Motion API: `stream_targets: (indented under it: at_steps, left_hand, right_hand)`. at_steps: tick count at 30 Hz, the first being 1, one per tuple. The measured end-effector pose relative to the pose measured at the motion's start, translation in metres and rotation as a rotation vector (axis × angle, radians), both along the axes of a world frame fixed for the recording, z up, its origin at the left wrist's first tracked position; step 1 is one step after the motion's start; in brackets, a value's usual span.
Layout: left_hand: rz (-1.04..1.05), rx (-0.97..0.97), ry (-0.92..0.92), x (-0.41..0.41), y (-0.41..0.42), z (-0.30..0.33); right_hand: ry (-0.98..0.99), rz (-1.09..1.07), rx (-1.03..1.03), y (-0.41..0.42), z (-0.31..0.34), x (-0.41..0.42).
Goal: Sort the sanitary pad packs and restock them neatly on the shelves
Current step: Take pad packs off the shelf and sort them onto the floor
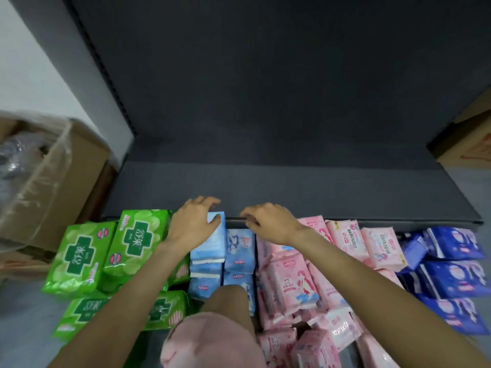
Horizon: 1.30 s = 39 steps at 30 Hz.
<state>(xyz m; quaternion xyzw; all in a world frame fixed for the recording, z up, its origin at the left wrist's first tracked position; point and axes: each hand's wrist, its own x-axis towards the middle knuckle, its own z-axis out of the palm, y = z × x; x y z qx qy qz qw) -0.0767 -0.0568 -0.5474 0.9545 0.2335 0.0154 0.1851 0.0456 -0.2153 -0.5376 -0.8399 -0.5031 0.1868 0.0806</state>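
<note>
Dark grey shelf [292, 181] lies bare beyond both hands; nothing restocked on it yet, by the look of it; packs are grouped by colour on the floor along its front edge, presumably so each kind can go up as a block.

Left hand [192, 224]: fingers curled over the far top edge of a light blue pack [210, 235], thumb on its near face; a grip, apparently to lift it from the front of the blue stack [223, 264] toward the shelf.

Right hand [268, 221]: just right of the left hand, fingers bent at the shelf lip; whether it pinches anything I cannot tell; fingertips blurred.

Left of the hands: green packs [106, 251], faces up, some overlapping. Right of the right hand: pink packs [318, 266], loosely heaped, less orderly; further right, dark blue packs [451, 266] in a rough column.

Far left, a cardboard box [53, 176] with plastic wrap; probably the stock source. A second box [467, 144] stands far right of the hands.

Judgement: sorting largely done; shelving just beginning; pink heap may slide when drawn from.
</note>
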Motion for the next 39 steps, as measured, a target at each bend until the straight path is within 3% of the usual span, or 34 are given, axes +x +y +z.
stream_targets:
  at_steps: [3, 5, 7, 10, 14, 19, 23, 26, 29, 33, 37, 39]
  left_hand:
    - [-0.032, -0.070, -0.132, 0.010, -0.012, 0.048]
    - [-0.096, -0.104, -0.329, 0.018, -0.020, 0.090]
    - [-0.218, -0.063, -0.604, 0.028, -0.025, 0.143]
    - [-0.370, 0.154, -0.984, 0.040, -0.026, 0.226]
    - [-0.452, 0.276, -1.193, 0.064, -0.018, 0.315]
    - [-0.496, 0.275, -1.114, 0.111, -0.005, 0.399]
    - [-0.538, 0.432, -1.020, 0.162, 0.007, 0.442]
    - [-0.488, 0.561, -0.917, 0.209, 0.025, 0.460]
    - [-0.390, 0.594, -0.788, 0.253, 0.043, 0.474]
    - [-0.300, 0.591, -0.664, 0.302, 0.059, 0.478]
    - [-0.277, 0.651, -0.534, 0.341, 0.062, 0.492]
    - [-0.265, 0.589, -0.457, 0.356, 0.066, 0.492]
  right_hand:
    - [-0.080, 0.007, 0.010, -0.018, 0.053, 0.007]
    - [-0.147, 0.014, 0.071, -0.028, 0.093, 0.012]
    - [-0.215, 0.024, 0.220, -0.036, 0.144, 0.017]
    - [-0.251, 0.038, 0.552, -0.044, 0.224, 0.024]
    - [-0.409, 0.074, 0.896, -0.048, 0.316, 0.039]
    - [-0.684, 0.047, 1.013, -0.045, 0.395, 0.083]
    - [-0.874, -0.081, 0.854, -0.042, 0.434, 0.147]
    - [-0.824, -0.269, 0.636, -0.035, 0.453, 0.188]
    - [-0.708, -0.489, 0.572, -0.017, 0.466, 0.218]
    - [-0.700, -0.600, 0.417, 0.013, 0.463, 0.253]
    - [-0.667, -0.609, 0.528, 0.016, 0.463, 0.273]
    - [-0.637, -0.615, 0.582, 0.016, 0.462, 0.275]
